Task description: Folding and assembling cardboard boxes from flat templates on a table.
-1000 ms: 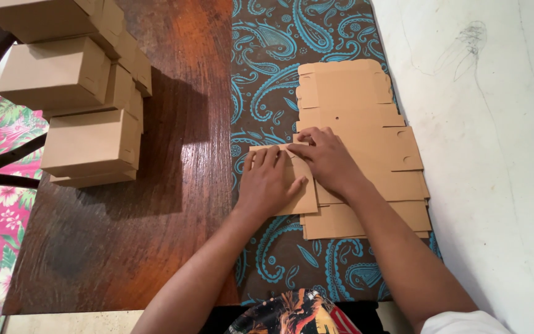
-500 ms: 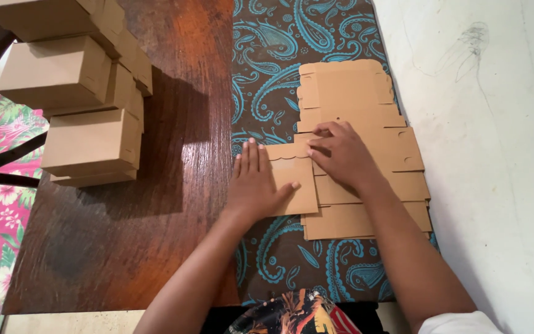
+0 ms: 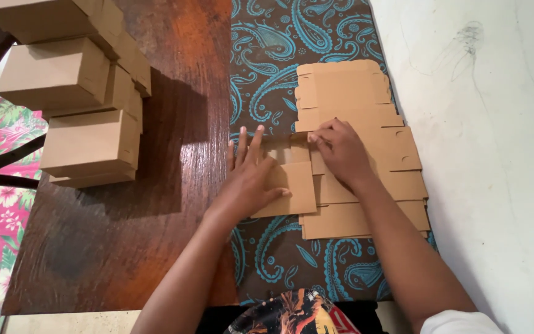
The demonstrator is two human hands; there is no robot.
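My left hand (image 3: pixel 251 179) and right hand (image 3: pixel 339 151) press flat, fingers spread and gripping nothing, on cardboard sheets (image 3: pixel 366 154) over a paisley cloth (image 3: pixel 267 68) on the wooden table (image 3: pixel 180 154) beside a white wall (image 3: pixel 495 124).

Under my left hand (image 3: pixel 251 179) lies a flat sheet of brown cardboard (image 3: pixel 292 188), matt and smooth, with clean die-cut edges. Just right of that sheet, my right hand (image 3: pixel 340 151) presses on a stack of flat cardboard blanks (image 3: pixel 366 93) of the same dull kraft paperboard. Beneath the sheet is a woven cloth (image 3: pixel 267 68), brown with turquoise paisley print, soft-looking and without shine. Left of the sheet, the wooden tabletop (image 3: pixel 180 185) shows dark reddish grain under a slightly glossy varnish. Further left stand folded cardboard boxes (image 3: pixel 88 145), matt brown. Right of the blanks, the wall (image 3: pixel 495 154) looks like pale, chalky, scuffed plaster.
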